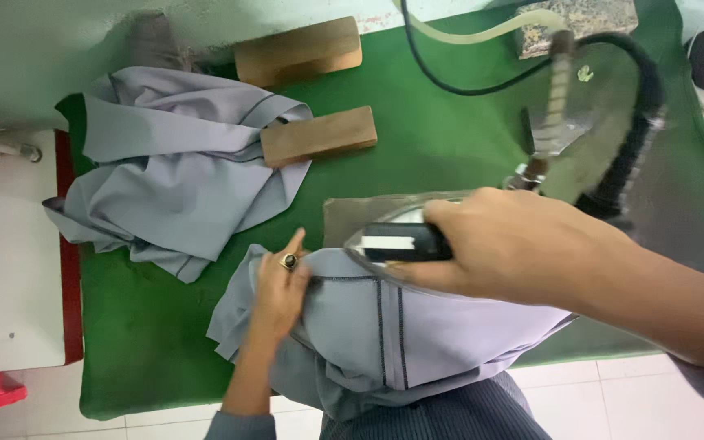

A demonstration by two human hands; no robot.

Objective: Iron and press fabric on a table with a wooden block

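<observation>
My right hand (515, 244) grips the black handle of a steam iron (393, 240), which rests on a pale grey garment (401, 334) with dark stitched seams at the near edge of the green pressing table (148, 326). My left hand (280, 285), wearing a ring, lies flat on the garment's left side just beside the iron's tip, holding the cloth down. The iron's sole is mostly hidden under my right hand.
A heap of the same grey cloth (173, 171) lies at the left rear. Two wooden blocks (318, 134) (299, 50) sit behind it. A black cord (450, 81) and pale hose (482, 33) run back. A white machine table (6, 269) stands left.
</observation>
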